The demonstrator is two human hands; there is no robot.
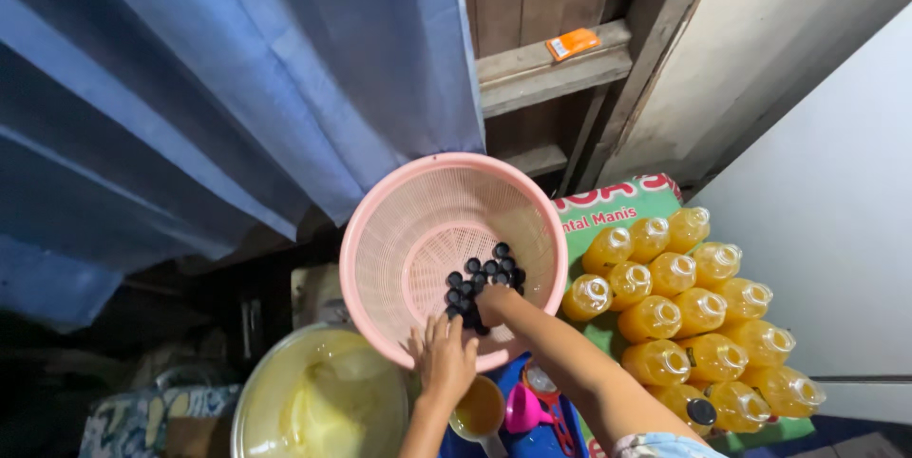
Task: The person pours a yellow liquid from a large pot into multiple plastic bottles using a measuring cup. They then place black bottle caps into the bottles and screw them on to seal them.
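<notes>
My left hand lies flat, fingers spread, gripping the near rim of the pink slotted plastic basket. My right hand reaches inside it, fingers curled into the black caps; grasp unclear. Right of the basket: rows of uncapped orange-filled bottles. Below it: a pale basin.

Open mouth of pink basket above; packed yellow bottles right, yellow-filled basin lower left.

A green printed carton carries rows of yellow-filled bottles. An orange packet lies on the wooden ledge.
</notes>
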